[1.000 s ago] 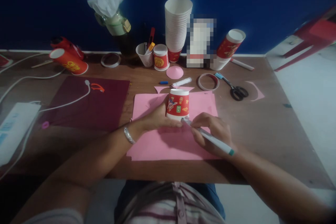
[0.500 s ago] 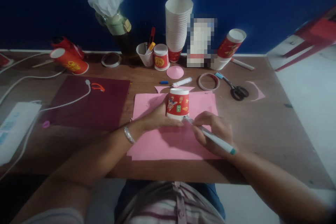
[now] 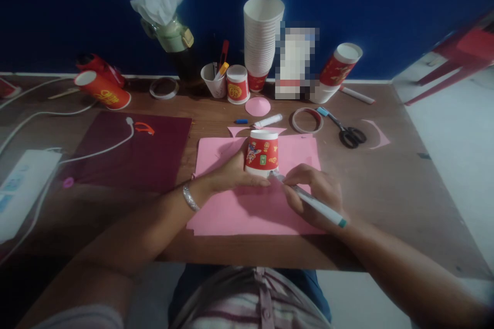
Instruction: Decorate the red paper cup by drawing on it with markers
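Note:
My left hand [image 3: 235, 172] is wrapped round the side of a red and white paper cup [image 3: 264, 153], with its thumb along the lower edge. The cup stands over a pink paper sheet [image 3: 227, 216], its white end up. In my right hand [image 3: 314, 187] is a white marker [image 3: 320, 206] with a green end, pinched between thumb and fingers. Its front end is at the cup's lower rim, near my left thumb. Whether the tip touches the cup I cannot tell. Behind the cup lie an uncapped white marker [image 3: 269, 121] and a blue cap [image 3: 241, 121].
Black-handled scissors [image 3: 349, 136], a tape roll [image 3: 307, 120] and a pink paper cone [image 3: 258, 106] lie beyond the sheet. A tall stack of paper cups [image 3: 262, 36] stands by the blue wall. At left are a white power strip [image 3: 23, 190] and cables.

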### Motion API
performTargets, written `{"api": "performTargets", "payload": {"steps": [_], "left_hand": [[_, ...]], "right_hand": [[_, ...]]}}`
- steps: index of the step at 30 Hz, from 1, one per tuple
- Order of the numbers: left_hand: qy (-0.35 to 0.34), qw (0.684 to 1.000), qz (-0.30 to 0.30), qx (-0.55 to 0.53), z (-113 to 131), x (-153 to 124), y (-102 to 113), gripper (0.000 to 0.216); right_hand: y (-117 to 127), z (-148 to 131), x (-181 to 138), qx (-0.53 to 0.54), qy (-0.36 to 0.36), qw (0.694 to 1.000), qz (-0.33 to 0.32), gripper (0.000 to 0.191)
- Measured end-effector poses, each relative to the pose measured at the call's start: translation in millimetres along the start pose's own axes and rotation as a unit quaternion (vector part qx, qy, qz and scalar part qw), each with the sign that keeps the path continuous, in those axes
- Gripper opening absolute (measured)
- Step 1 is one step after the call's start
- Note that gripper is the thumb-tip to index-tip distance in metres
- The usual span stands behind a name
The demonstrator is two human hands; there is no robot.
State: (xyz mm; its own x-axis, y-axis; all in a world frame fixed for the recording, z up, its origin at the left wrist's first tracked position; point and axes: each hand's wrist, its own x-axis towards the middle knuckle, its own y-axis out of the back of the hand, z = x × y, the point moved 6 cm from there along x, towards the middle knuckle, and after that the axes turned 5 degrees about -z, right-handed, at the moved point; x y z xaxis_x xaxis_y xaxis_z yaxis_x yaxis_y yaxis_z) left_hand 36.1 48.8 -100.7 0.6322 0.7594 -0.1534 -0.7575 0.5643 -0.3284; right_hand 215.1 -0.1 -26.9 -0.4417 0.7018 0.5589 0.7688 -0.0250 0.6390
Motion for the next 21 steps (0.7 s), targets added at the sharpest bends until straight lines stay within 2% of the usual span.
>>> {"api": "performTargets", "payload": {"steps": [21], "left_hand": [[0.003, 1.0, 0.002, 0.001, -2.5, -0.6, 2.1, 0.09]], "right_hand": [[-0.2, 0.8, 0.4, -0.004, -0.003, 1.0, -0.003, 0.008]]}}
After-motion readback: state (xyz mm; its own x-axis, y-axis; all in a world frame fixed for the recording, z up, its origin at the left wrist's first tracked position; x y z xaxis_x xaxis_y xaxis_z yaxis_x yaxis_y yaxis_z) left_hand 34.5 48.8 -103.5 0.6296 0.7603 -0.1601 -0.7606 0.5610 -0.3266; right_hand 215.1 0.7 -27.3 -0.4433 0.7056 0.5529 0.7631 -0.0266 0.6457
